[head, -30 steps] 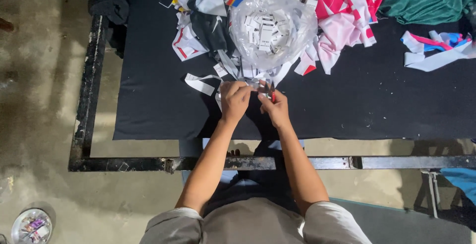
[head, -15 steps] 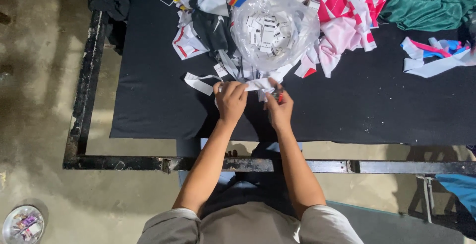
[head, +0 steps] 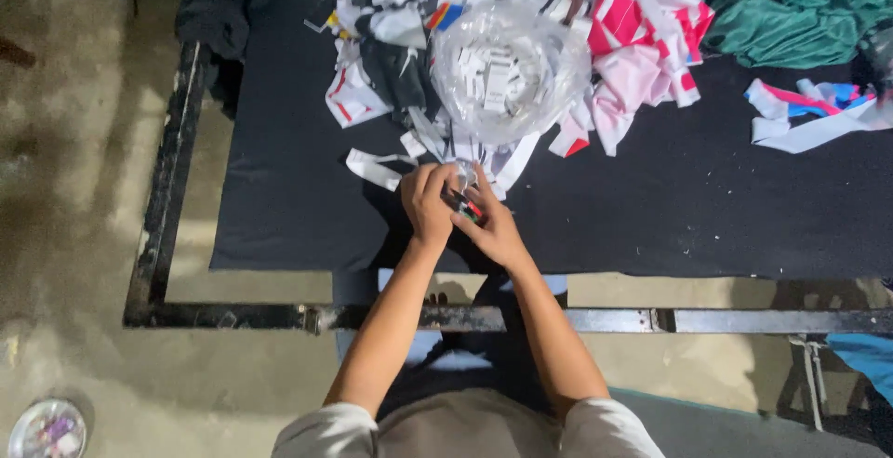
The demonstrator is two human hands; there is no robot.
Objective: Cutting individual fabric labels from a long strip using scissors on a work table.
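Both hands are drawing nearer than half a second ago, pulling back from the clear plastic bag of white tags (head: 507, 72). The left hand (head: 428, 202) and right hand (head: 493, 230) are pressing together, closing on a small red-and-black object (head: 467, 207), too small to identify. White fabric strips (head: 381, 165) are lying just left, on the black cloth table cover (head: 279, 198).

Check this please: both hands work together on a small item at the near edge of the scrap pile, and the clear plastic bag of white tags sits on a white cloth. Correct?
Not quite. The head view shows the clear plastic bag on a black cloth, not white. The rest holds: left hand and right hand meet on a small item beside the scrap pile.
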